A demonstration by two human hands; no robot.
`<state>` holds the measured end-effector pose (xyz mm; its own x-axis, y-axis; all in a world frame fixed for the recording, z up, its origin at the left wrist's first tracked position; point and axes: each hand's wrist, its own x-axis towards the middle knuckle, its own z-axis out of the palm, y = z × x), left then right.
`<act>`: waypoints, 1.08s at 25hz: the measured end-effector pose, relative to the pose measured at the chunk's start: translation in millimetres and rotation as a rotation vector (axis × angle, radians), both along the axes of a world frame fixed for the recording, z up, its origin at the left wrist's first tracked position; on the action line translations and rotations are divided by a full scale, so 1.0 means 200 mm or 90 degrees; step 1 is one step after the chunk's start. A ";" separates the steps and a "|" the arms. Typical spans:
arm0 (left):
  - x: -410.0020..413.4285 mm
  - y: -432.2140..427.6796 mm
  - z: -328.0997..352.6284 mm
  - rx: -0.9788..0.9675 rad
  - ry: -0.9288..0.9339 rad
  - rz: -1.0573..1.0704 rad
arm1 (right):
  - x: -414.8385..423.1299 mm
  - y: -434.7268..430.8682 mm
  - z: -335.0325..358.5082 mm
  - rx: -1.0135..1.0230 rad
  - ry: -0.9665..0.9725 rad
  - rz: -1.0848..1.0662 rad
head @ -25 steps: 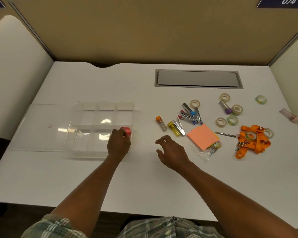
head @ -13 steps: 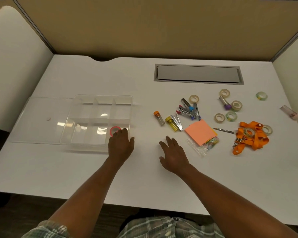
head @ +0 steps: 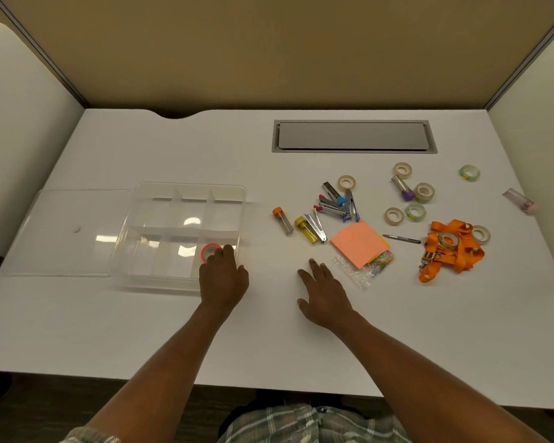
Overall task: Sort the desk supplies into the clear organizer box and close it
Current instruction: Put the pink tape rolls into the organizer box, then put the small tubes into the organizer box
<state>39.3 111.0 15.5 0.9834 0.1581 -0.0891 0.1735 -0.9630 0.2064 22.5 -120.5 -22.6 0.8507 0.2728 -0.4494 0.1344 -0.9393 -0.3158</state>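
the left hand (head: 223, 278) has loose fingers and holds nothing. its fingertips (head: 227, 251) lie over the near right compartment of the clear organizer box (head: 189, 187), right at the red tape roll (head: 204, 251); whether they touch it i cannot tell. the roll lies flat in that compartment, just beyond and partly under those tips. the right hand (head: 325, 292) is spread and empty over the desk (head: 269, 346), between the box and the pink sticky notes (head: 357, 244). this looks like a drop-off finishing, so the good move is to lift the left hand straight up without dragging the roll, and send the right to a near supply, the orange-capped tube (head: 283, 220) or the notes. the lid (head: 61, 231) lies flat at the box's left.
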 end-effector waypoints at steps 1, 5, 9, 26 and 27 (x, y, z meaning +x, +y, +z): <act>0.01 -0.01 0.01 0.003 -0.022 0.002 | 0.02 0.00 0.01 0.007 -0.003 -0.011; 0.12 -0.12 0.05 0.031 -0.086 -0.115 | 0.15 -0.02 0.06 0.042 -0.110 -0.061; 0.29 -0.31 0.01 -0.031 0.045 -0.202 | 0.33 -0.04 0.11 0.040 -0.157 -0.049; 0.16 -0.42 -0.19 -0.081 0.113 -0.061 | 0.43 0.01 0.09 -0.051 -0.148 0.046; 0.13 -0.42 -0.19 -0.093 0.122 -0.059 | 0.42 0.01 0.08 -0.042 -0.144 0.041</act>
